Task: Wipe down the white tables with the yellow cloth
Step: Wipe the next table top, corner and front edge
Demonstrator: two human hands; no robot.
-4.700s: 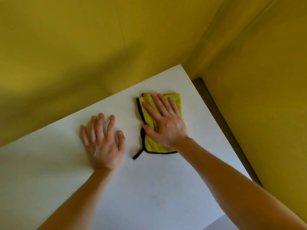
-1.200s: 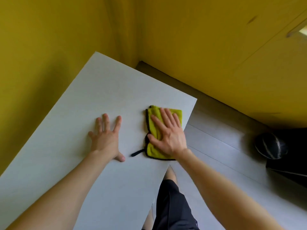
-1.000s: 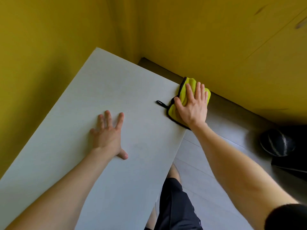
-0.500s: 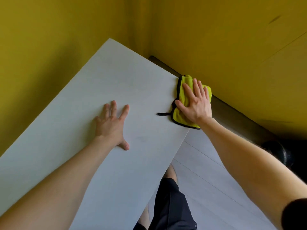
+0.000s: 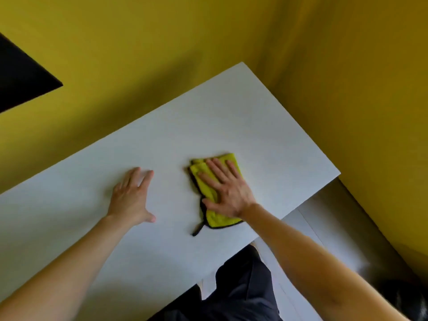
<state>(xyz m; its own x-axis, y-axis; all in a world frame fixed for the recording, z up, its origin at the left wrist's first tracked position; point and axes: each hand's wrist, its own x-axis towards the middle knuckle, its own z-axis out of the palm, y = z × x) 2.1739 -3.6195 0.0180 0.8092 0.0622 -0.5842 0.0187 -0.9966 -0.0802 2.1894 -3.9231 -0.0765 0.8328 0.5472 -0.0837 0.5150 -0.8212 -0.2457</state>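
Mid-wipe, I judge — right hand [image 5: 225, 191] pressed flat on the folded yellow cloth [image 5: 217, 220] toward the right end of the counter [image 5: 231, 112], left hand [image 5: 132, 198] spread bare beside it; wiped from unwiped surface I cannot tell.

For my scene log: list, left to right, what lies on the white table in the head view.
First the left hand, flat on the white table → yellow cloth, with the right hand pressing flat on top of it.
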